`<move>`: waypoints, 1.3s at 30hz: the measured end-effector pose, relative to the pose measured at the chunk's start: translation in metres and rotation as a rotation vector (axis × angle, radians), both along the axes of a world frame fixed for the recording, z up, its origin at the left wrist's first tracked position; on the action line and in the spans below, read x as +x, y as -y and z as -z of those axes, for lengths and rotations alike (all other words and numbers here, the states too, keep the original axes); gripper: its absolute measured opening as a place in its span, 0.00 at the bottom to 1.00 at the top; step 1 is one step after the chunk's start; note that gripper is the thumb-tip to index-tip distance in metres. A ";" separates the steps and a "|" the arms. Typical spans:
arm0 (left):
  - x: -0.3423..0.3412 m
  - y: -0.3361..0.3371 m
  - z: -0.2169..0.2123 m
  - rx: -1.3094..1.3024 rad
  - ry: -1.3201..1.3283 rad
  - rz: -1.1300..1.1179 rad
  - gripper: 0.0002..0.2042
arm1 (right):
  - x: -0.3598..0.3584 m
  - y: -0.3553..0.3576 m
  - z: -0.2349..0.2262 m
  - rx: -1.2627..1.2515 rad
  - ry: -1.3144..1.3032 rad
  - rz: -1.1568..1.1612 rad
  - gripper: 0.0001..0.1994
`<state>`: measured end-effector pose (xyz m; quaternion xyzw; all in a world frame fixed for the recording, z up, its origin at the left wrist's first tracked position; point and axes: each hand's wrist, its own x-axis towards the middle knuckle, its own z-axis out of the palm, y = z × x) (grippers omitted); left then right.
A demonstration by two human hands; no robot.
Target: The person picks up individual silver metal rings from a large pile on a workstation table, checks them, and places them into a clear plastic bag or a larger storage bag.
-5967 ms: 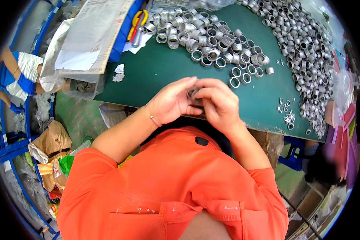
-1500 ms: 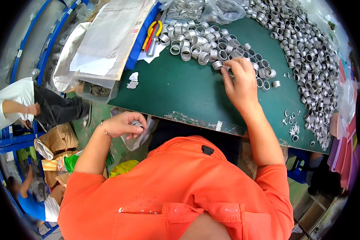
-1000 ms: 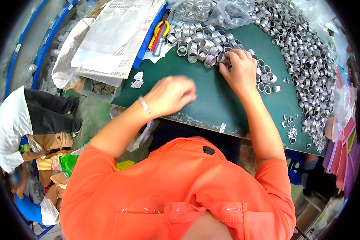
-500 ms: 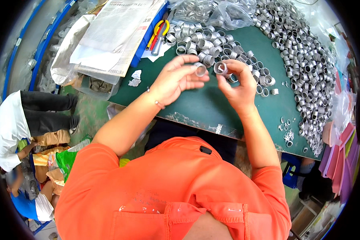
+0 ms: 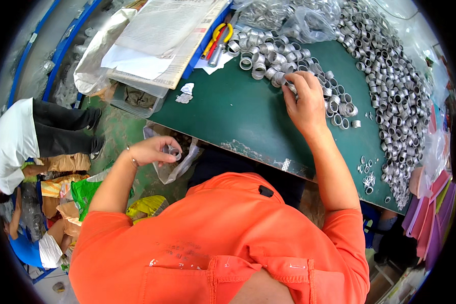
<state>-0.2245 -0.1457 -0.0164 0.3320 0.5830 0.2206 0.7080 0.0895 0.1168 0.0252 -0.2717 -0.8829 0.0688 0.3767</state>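
Below the table's left front edge, my left hand (image 5: 151,150) is closed on a short grey metal ring (image 5: 174,152). It hovers above the mouth of a whitish plastic bag (image 5: 173,175), which has small dark pieces inside. Over the table, my right hand (image 5: 307,99) reaches to the near side of a heap of similar metal rings (image 5: 276,57). Its thumb and fingertips pinch a metal ring (image 5: 292,88), mostly hidden by the fingers.
The green tabletop (image 5: 228,111) carries a larger ring pile (image 5: 390,96) along its right side. Thin rings (image 5: 369,180) lie near the right front. Yellow-handled pliers (image 5: 223,34) and newspapers (image 5: 162,40) sit at back left. Two people work at far left, one in a white shirt (image 5: 10,142).
My left hand has swung left and down from the table to the bag, carrying its ring. My right hand has moved slightly onto the heap. The view has shifted a little.
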 end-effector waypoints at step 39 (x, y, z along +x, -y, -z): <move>0.035 0.091 0.025 0.122 -0.535 -0.136 0.17 | -0.025 0.054 -0.002 -0.085 0.314 -0.414 0.06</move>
